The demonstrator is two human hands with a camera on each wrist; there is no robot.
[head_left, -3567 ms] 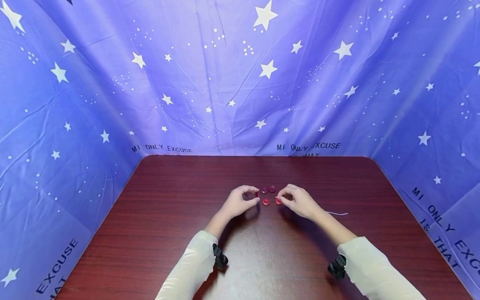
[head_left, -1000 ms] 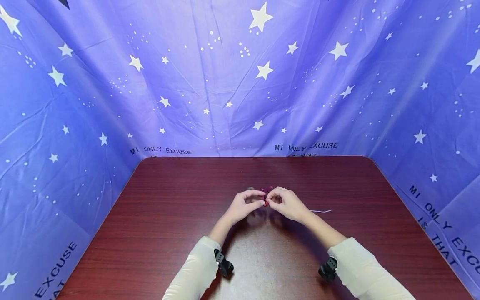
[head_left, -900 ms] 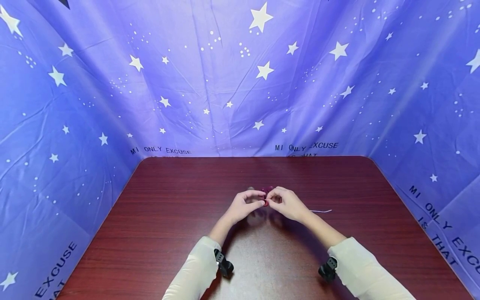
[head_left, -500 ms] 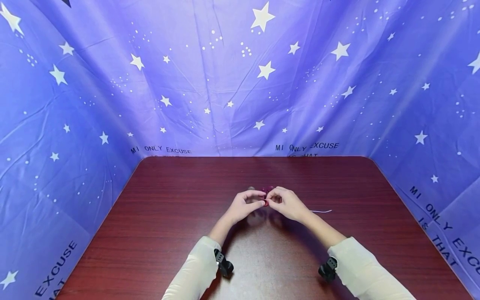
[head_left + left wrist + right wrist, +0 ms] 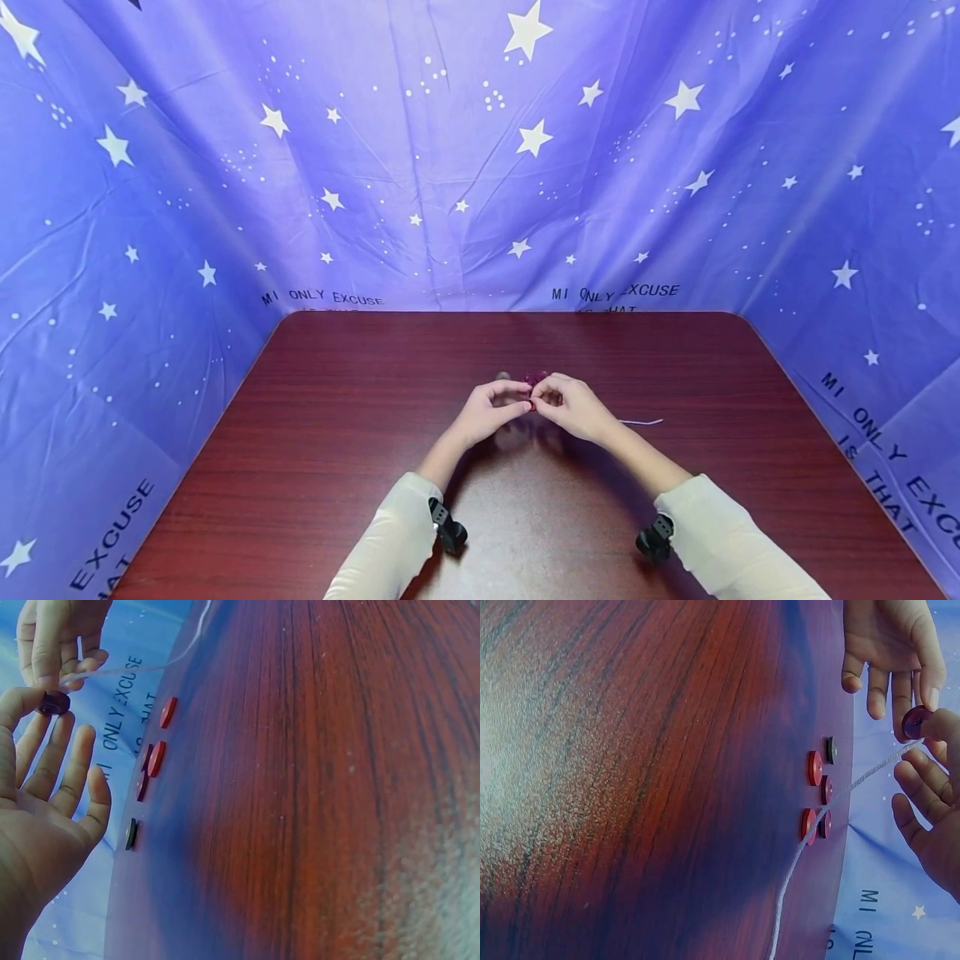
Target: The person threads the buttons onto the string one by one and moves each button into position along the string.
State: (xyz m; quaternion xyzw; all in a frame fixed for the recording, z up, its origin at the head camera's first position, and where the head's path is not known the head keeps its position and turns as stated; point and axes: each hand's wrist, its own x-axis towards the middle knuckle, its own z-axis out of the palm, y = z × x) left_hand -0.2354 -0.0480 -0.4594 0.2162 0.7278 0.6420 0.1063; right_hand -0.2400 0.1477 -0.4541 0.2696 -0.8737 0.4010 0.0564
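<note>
My left hand (image 5: 480, 412) pinches a dark maroon button (image 5: 52, 703) between thumb and fingertips, held above the table. Close against it, my right hand (image 5: 576, 408) pinches a white cord (image 5: 870, 774) near its end, right at the button's face. Whether the cord's tip has entered a hole, I cannot tell. From the right fingers the cord trails down and away, its tail (image 5: 641, 422) showing to the right of that hand. Below the hands, several buttons lie on the table: a red button (image 5: 815, 768), another red button (image 5: 808, 826), two maroon buttons (image 5: 826, 790) and a dark green button (image 5: 832, 750).
The dark red wood-grain table (image 5: 337, 433) runs out to both sides and toward the body. A blue star-patterned curtain (image 5: 420, 167) hangs behind its far edge and along both sides. A black wrist camera (image 5: 448, 527) sits on each pale sleeve.
Since the earliest frame both hands have come together, the right one moving left with the cord, so the button and cord end now meet. Over the last second the hands have barely moved.
</note>
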